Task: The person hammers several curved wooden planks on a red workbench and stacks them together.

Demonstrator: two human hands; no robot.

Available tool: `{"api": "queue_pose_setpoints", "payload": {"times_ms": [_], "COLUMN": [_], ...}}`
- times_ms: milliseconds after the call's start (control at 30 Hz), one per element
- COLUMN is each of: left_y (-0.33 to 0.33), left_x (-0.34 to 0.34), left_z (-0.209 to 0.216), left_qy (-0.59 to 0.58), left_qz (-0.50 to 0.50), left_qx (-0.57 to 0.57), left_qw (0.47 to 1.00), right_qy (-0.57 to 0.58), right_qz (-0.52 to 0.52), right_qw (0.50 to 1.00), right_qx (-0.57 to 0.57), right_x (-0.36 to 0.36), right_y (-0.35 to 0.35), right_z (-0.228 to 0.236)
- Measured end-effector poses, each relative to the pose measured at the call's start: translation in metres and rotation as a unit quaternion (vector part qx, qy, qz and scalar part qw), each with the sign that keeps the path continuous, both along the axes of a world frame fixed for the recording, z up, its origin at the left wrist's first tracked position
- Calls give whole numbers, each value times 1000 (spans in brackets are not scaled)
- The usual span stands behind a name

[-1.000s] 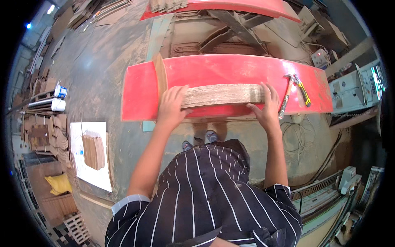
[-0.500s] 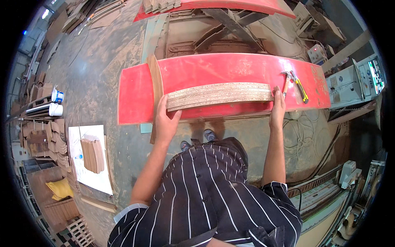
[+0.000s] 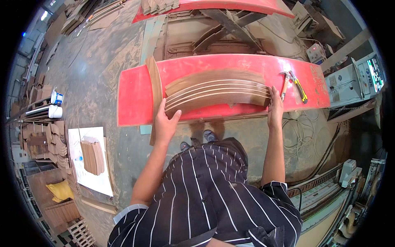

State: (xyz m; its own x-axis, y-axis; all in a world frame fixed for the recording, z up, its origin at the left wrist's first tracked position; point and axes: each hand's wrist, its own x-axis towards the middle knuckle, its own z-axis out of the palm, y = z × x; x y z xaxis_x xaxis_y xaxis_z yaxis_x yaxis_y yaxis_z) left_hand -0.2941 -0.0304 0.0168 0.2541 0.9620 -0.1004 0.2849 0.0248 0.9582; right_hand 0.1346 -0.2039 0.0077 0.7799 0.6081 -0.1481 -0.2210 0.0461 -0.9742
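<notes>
Several curved wooden pieces (image 3: 218, 100) lie fanned over one another on the red tabletop (image 3: 131, 96), their brown faces and pale edges showing. My left hand (image 3: 165, 126) holds their left end, its thumb apart from the fingers along the near side. At the right end, my right hand (image 3: 275, 111) presses with its fingers against the pieces; part of its grip is hidden. Just left of them, a single curved wooden strip (image 3: 154, 82) lies across the table and sticks out past its near edge. Right of my right hand lie a hammer (image 3: 284, 85) and yellow-and-black-handled pliers (image 3: 300, 89).
On the floor at left, a white sheet (image 3: 101, 181) carries a stack of curved wood pieces (image 3: 92, 157). Beyond the table stand a dark crossed-leg frame (image 3: 230, 26) and another red top (image 3: 222, 5). Cables (image 3: 303, 133) coil on the floor at right, near machinery (image 3: 349, 84).
The curved pieces have tipped over from standing together, edges up, to a fanned layout with their broad faces showing. Both hands stay at the ends, having shifted only slightly.
</notes>
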Motion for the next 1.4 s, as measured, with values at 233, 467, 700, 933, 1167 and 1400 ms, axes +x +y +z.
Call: {"api": "queue_pose_setpoints", "payload": {"times_ms": [233,467,700,933,1167,1400], "left_y": [-5,-11,-1,20,17,21], "left_x": [0,30,116,127,130,135], "left_z": [-2,15,5,-11,6,26], "left_qy": [145,237,307,238,235,339], "left_qz": [-18,-147,-276,-247,-249,-314], "left_qx": [133,365,410,479,449,422], "left_qw": [980,888,814,808,825,780], "right_qy": [-101,-378,-666,-656,-671,-654], "right_qz": [24,110,150,291,280,283], "right_qw": [992,903,710,686,680,692], "right_qx": [-67,-172,-171,-119,-100,-114], "right_x": [0,-1,-23,-16,-22,-34], "right_y": [1,5,101,195,194,194], "right_z": [-9,-18,30,-4,-9,-3]}}
